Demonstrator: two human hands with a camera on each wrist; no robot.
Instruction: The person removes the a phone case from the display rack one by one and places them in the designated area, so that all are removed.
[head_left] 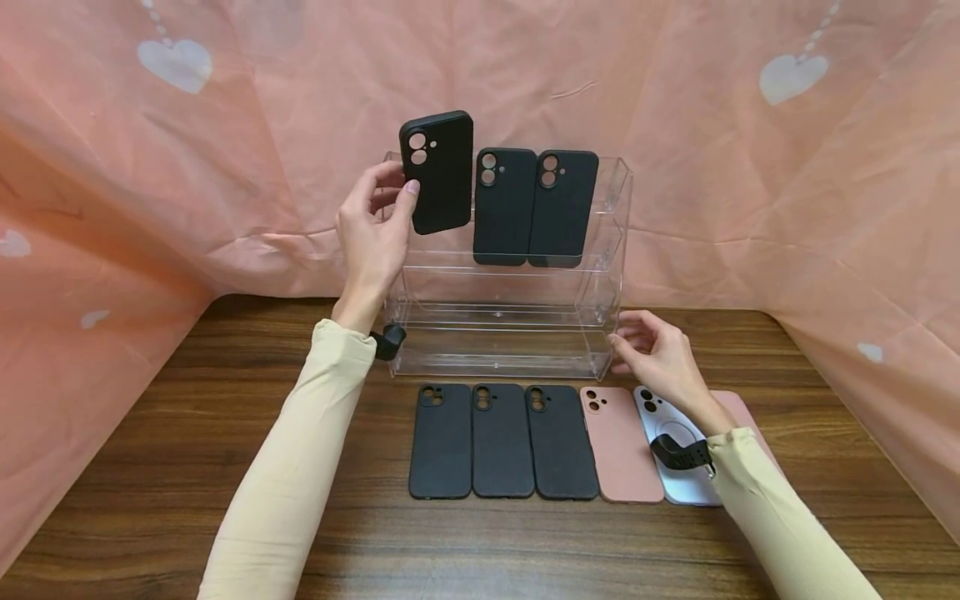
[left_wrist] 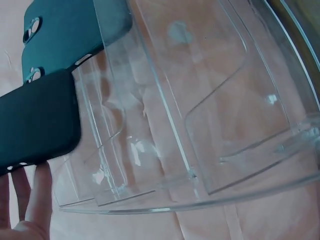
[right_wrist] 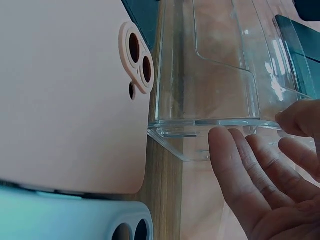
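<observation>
My left hand [head_left: 377,237] pinches a black phone case [head_left: 442,179] by its left edge, upright and a little tilted. This case is in front of the top left of a clear acrylic stepped display stand [head_left: 495,367]. Two more black phone cases [head_left: 504,208] [head_left: 564,208] lean side by side in the stand's top tier. At the stand's lower right side is my right hand [head_left: 660,358], its fingers [right_wrist: 267,170] extended by the side wall and holding nothing; whether they touch the wall is unclear.
On the wooden table [head_left: 225,467], a row lies before the stand: three black cases [head_left: 441,442] [head_left: 502,442] [head_left: 562,442], a pink case [head_left: 622,446], a pale blue case [head_left: 686,487] and another pink one [head_left: 742,417], partly under my right arm. Pink cloth [head_left: 315,100] hangs behind.
</observation>
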